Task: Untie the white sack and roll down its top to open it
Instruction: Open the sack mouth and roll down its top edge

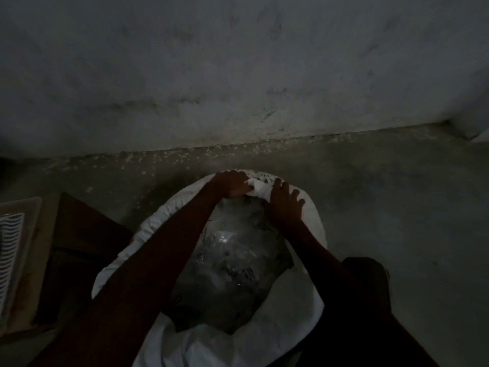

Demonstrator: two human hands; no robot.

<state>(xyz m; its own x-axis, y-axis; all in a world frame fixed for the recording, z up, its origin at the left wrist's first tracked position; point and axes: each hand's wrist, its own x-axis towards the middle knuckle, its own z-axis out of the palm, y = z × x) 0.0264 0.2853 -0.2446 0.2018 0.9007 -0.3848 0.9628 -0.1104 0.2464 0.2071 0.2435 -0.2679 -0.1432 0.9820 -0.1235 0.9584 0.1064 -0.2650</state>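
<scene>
The white sack stands on the floor right below me, its mouth wide and its top edge turned down into a thick rolled rim. Inside it lies a clear plastic bag full of dark small contents. At the far side of the rim, my left hand grips a bunched fold of the white fabric. Just to the right, my right hand lies on the rim with its fingers spread and pressing on the cloth. Both forearms reach across the sack's mouth. The scene is dim.
A stained grey wall meets the concrete floor just beyond the sack. On the left sit a brown cardboard piece and a pale tray with a striped item. My dark-clothed knee is at the right.
</scene>
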